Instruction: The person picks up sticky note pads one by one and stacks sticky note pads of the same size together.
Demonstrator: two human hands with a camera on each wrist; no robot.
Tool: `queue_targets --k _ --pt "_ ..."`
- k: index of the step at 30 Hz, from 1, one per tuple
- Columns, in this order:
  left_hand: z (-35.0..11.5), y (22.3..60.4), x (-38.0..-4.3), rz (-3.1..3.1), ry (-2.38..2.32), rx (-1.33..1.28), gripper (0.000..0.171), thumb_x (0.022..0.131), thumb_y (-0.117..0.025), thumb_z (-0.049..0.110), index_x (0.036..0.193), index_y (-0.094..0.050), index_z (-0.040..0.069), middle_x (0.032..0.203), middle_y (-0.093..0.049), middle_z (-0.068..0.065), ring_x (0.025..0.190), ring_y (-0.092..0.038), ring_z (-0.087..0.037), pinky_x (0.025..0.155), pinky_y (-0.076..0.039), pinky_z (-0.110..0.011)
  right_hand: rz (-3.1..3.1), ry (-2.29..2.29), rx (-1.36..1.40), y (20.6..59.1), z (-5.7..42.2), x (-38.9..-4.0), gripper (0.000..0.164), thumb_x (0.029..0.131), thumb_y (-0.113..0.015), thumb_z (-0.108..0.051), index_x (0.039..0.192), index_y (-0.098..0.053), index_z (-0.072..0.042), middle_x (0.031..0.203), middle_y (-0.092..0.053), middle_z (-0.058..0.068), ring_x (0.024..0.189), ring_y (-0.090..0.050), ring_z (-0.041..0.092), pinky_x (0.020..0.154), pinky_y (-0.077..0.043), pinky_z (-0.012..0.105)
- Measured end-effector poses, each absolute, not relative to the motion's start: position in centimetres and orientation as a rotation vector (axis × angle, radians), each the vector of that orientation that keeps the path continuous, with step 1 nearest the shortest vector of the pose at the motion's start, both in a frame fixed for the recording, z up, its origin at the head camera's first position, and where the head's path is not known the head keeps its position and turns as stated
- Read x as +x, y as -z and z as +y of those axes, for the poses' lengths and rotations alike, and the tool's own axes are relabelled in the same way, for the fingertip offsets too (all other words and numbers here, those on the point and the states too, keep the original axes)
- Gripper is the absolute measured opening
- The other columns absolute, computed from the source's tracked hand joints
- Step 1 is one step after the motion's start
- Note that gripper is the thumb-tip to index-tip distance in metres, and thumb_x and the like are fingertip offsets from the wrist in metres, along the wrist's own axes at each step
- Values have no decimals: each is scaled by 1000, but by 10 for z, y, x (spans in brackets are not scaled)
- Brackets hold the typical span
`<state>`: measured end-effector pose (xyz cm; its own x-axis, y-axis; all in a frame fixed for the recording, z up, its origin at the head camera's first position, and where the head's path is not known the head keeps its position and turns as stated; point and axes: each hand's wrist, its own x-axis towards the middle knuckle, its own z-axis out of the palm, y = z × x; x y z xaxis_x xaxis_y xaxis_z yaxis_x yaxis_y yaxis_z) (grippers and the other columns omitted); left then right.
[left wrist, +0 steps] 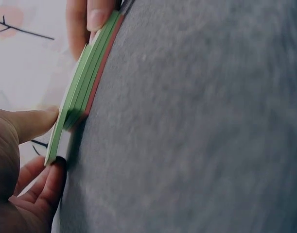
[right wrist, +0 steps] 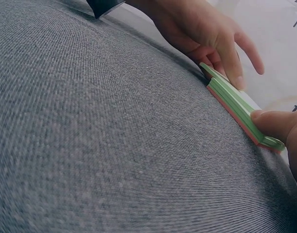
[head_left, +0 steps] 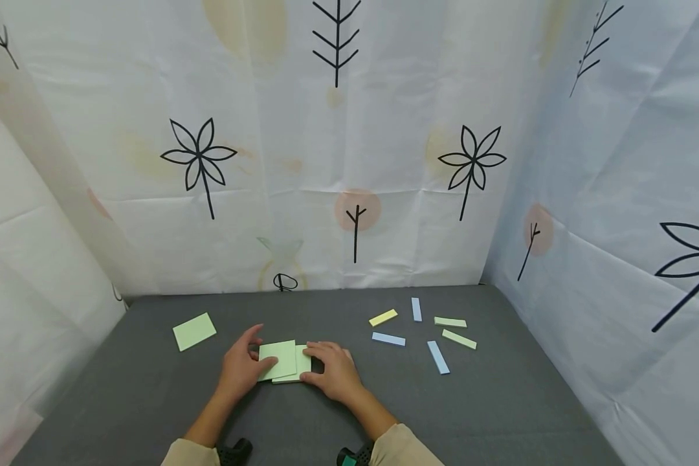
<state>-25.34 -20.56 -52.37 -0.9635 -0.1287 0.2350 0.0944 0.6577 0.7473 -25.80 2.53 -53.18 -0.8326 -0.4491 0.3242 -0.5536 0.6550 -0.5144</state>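
My left hand [head_left: 240, 367] is pinching the top green pad [head_left: 277, 359], thumb on its upper face and fingers tucked under the end, with the index finger sticking out loose. That pad sits kinda skewed on the lower green stack [head_left: 303, 366], hanging past its left edge. My right hand [head_left: 336, 373] grips the right end of that stack, thumb at the near side, fingertips at the far side. From the wrist cams you can see a reddish layer [left wrist: 103, 68] at the very bottom, down at the grey tabletop [head_left: 501, 401]. Off to my left, well apart, lies a green rectangle [head_left: 195, 332]. On my right there's a scatter of strips: one yellow strip [head_left: 383, 317], three blue strips [head_left: 439, 357], two green strips [head_left: 459, 339].
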Motion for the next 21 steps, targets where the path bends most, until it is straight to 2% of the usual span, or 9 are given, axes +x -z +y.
queue_targets --k 7,21 --pt "-196 524 -253 -2626 1130 -4 84 73 -86 13 145 -42 8 116 -61 -19 77 -58 -21 66 -44 -37 -2691 -903 792 532 24 -258 51 83 -75 -41 128 -64 -20 133 -59 -6 125 -49 17 96 -37 42" --pt "-189 518 -251 -2681 1002 16 88 72 -86 14 147 -40 8 114 -60 -17 75 -51 -21 65 -41 -38 -2698 -909 824 531 26 -257 57 83 -76 -40 133 -61 -17 134 -58 0 126 -49 20 96 -38 43"
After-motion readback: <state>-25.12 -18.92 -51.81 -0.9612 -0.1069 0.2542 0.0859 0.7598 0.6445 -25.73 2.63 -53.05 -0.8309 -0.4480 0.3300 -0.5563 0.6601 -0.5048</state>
